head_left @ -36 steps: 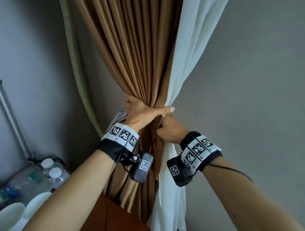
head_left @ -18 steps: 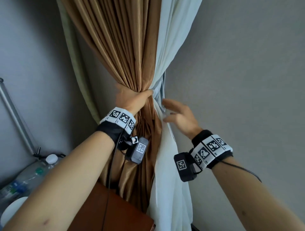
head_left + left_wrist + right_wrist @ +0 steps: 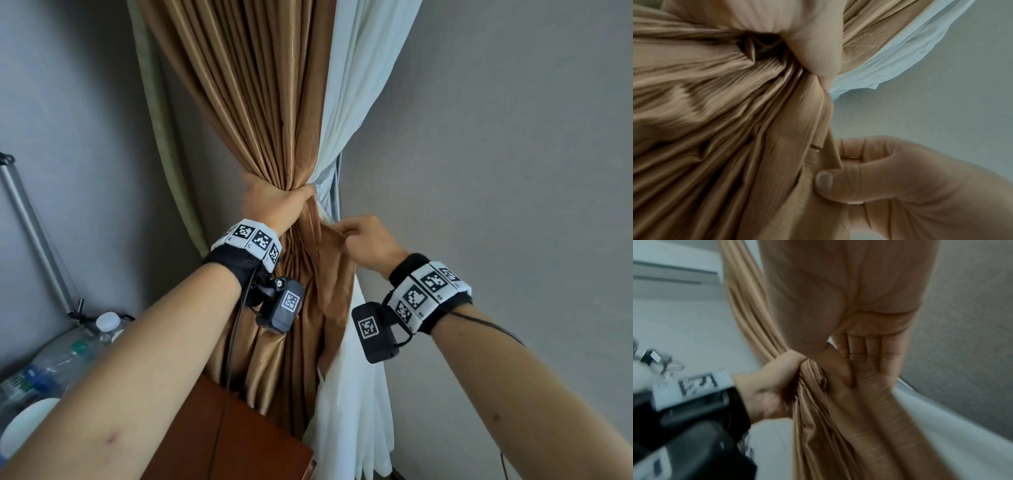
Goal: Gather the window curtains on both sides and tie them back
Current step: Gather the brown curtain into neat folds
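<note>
Gripping the gathered brown curtain (image 3: 274, 137) at its waist, the left hand (image 3: 274, 202) is clenched round the bunched folds. Just below and to the right, the right hand (image 3: 368, 245) pinches a brown fold. A white sheer curtain (image 3: 359, 85) hangs at the right, against the grey wall (image 3: 513, 154).

**Surroundings of the work area**

Grey walls (image 3: 496, 137) meet at a corner. At lower left: a reddish-brown wooden cabinet (image 3: 246, 442); left of it, clear plastic bottles (image 3: 68, 356) with white caps, a white bowl (image 3: 24, 421), and a slanting metal pole (image 3: 34, 233).
</note>
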The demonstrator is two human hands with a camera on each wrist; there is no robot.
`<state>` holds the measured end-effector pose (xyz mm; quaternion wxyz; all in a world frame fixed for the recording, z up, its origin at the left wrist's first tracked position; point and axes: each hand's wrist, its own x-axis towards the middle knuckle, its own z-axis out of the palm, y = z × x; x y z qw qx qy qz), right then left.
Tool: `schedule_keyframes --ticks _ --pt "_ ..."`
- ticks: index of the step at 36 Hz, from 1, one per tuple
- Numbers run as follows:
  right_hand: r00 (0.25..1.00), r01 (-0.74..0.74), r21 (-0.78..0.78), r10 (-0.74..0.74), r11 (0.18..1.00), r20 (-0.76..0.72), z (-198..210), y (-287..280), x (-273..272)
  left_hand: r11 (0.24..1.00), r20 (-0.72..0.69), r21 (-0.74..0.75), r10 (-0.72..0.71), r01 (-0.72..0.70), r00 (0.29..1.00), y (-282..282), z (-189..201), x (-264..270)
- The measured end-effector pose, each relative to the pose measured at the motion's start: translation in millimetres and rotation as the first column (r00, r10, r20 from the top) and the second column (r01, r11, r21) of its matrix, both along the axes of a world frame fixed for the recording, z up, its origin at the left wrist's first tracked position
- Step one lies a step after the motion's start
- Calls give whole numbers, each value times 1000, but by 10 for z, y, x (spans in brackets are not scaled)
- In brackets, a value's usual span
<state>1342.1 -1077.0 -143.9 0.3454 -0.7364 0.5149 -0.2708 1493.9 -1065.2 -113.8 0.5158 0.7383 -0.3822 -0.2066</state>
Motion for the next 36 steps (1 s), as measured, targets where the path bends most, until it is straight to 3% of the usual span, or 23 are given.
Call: schedule_keyframes --ticks 4,7,9,13,17,22,30,36 --pt "974 43 181 -81 983 211 74 25 42 1000 -23 -14 5 -6 1000 14 -6 35" --pt "970 -12 178 -32 984 242 153 40 68 1000 -34 -19 1 -2 999 14 -20 56" --pt "983 -47 189 11 981 185 178 54 35 1000 -24 -15 0 0 1000 8 -28 66" --pt "991 -86 -122 72 989 -112 137 72 1 1000 -32 -18 -9 8 999 7 -43 70" --pt "986 -153 -296 124 943 -114 79 22 -41 1000 -29 -24 -6 6 1000 0 -64 89" --pt "968 -226 -352 170 908 -183 93 -79 -106 998 -46 -60 -29 26 999 -8 -91 146" --pt "982 -185 -234 172 955 -75 142 -158 -214 994 -77 -94 -54 47 996 -18 -90 159" --pt "983 -154 -300 177 942 53 128 -169 -212 983 -149 -139 -141 120 979 18 -123 237"
